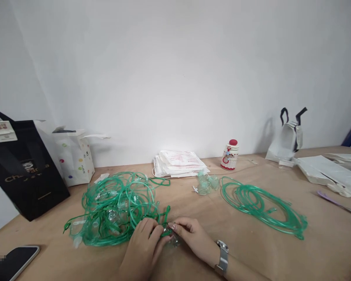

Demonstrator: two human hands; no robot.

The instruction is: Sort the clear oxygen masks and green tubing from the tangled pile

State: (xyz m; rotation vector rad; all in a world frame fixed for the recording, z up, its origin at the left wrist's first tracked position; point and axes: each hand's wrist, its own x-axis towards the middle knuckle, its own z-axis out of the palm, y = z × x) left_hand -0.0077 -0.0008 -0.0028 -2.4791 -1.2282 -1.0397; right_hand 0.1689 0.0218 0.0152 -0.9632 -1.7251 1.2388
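Note:
My left hand (148, 242) and my right hand (190, 234) meet low in the middle of the head view. Between them is a clear plastic oxygen mask (174, 241) with a green elastic strap (166, 212). My left fingers are curled over its near left side, and my right thumb and fingers pinch its upper right edge. The fingers hide much of the mask. A heap of green tubing (123, 195), with clear masks and green straps tangled in it, lies against my left hand. A silver watch (222, 255) is on my right wrist.
Right of my hands lies coiled green tubing (260, 207). Small greenish plastic parts (207, 183), printed white packets (178, 162) and a bottle (230, 156) stand behind. Bags (26, 171) and a phone (16, 263) are left; white packaging (327, 173) and a purple-handled tool (330, 198) are right.

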